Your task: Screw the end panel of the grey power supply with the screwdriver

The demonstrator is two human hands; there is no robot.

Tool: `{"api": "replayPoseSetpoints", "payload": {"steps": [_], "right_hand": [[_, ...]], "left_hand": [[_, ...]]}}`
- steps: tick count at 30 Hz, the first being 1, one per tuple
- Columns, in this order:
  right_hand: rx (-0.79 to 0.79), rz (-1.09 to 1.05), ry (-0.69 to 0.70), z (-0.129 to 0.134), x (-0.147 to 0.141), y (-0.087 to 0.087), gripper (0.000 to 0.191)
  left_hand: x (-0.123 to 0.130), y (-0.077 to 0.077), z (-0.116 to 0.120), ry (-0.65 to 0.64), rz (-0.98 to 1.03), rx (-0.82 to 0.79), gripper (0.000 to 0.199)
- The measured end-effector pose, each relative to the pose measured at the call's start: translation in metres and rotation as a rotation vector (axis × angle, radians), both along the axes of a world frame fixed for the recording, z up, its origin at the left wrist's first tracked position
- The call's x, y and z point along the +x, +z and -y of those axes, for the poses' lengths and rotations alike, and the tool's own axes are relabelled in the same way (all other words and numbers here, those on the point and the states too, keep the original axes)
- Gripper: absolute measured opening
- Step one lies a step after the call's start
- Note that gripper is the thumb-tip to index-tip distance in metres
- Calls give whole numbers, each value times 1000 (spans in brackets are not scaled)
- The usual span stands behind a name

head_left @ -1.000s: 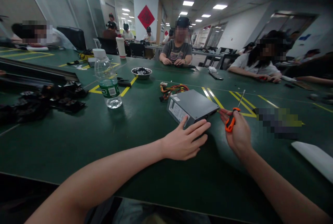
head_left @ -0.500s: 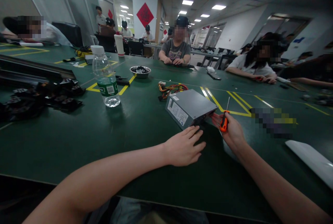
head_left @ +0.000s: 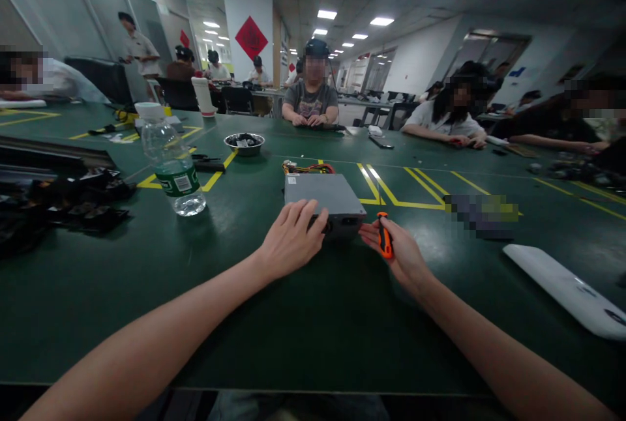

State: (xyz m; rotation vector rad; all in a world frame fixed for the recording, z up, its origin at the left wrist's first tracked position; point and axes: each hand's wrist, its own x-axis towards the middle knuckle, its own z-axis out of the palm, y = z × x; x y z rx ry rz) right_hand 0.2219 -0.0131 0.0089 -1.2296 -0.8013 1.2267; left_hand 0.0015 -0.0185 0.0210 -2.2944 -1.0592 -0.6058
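Right hand (head_left: 401, 251): the orange-and-black handle of a screwdriver (head_left: 385, 238) is clasped between thumb and palm, its thin shaft pointed up and away; the fingers are extended to the right near corner of the box, where contact seems to be made.
Left hand (head_left: 293, 238): the fingers are laid over the box's near edge, at its left; whether it is clamped or merely steadied cannot be told.
Grey metal box (head_left: 325, 193): it is held ahead of the person, between the hands, over the green table (head_left: 274, 343); whether its near end is lifted cannot be told.
Step in hand: the box, it is judged, is being positioned by both hands, with the screwdriver kept ready.
Next move: a steady hold at both near corners is probably called for, with the shaft kept clear.
Coloured wires (head_left: 313, 169): they are bunched behind the box.
Metal bowl (head_left: 244, 151): small dark pieces are held in it, too small to be identified.
Bottle (head_left: 180, 180): it is capped in white and labelled in green; its fill level cannot be made out.
White cup (head_left: 203, 96): it is stood farther back, its contents hidden.
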Motion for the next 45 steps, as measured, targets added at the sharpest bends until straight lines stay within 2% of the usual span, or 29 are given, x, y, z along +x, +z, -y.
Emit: {"api": "replayPoseSetpoints", "payload": {"steps": [3, 10, 13, 17, 21, 29, 45], "right_hand": [[23, 8, 33, 6, -3, 2, 16], [245, 143, 31, 22, -5, 10, 16], [268, 241, 188, 36, -6, 12, 21], [142, 305, 479, 47, -13, 10, 24], [-13, 302, 591, 48, -19, 3, 23], [-103, 271, 601, 57, -22, 7, 17], [-87, 220, 538, 52, -20, 1, 22]], "left_hand": [[1, -3, -10, -13, 42, -19, 53], [7, -4, -16, 44, 28, -65, 46], [7, -4, -22, 69, 36, -59, 45], [7, -5, -30, 84, 50, -56, 45], [7, -7, -32, 90, 55, -52, 45], [7, -7, -33, 88, 40, -50, 45], [8, -6, -31, 78, 58, -62, 46]]}}
